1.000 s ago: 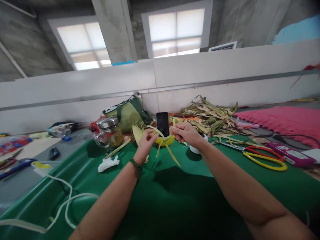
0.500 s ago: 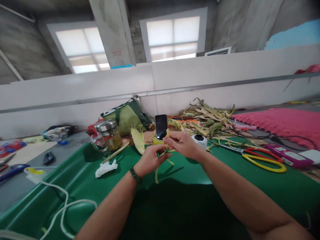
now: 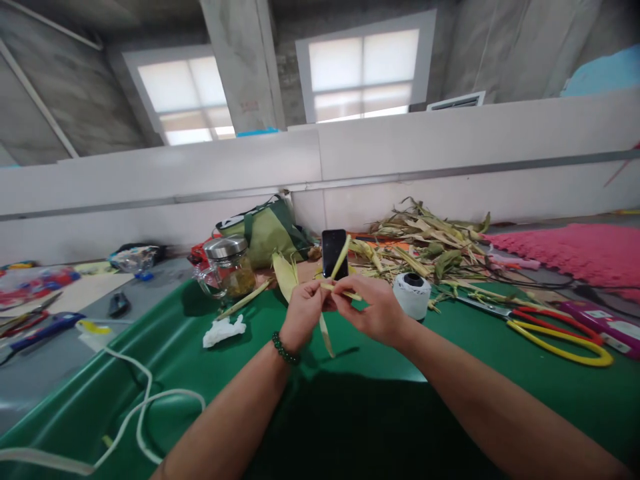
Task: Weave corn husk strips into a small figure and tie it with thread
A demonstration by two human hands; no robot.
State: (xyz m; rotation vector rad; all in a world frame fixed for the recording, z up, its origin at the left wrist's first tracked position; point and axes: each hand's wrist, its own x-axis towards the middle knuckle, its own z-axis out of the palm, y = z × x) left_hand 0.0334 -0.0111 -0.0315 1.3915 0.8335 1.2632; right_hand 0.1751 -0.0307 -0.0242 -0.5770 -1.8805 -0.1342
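Note:
Between my two hands are narrow corn husk strips (image 3: 326,335), with ends sticking up, out to the right and hanging down. My left hand (image 3: 303,310) is closed in a pinch on the husk strips; a green bead bracelet is on that wrist. My right hand (image 3: 371,303) pinches the strips from the other side, its fingertips almost touching the left ones. Just behind the hands a black phone (image 3: 334,250) stands upright. A wide pale husk leaf (image 3: 285,277) lies behind my left hand. The white spool of thread (image 3: 413,297) stands beside my right hand.
Green sheeting (image 3: 240,380) covers the table. Scissors (image 3: 560,333) with red and yellow handles lie right, near a purple box (image 3: 603,327). A husk pile (image 3: 425,233) is at the back. A glass jug (image 3: 233,270), a crumpled tissue (image 3: 224,331) and a white cable (image 3: 145,400) are left.
My hands have come closer together, and the right one has lowered slightly. A strip end now slants up before the phone. The whole view has shifted, so the table things appear further right.

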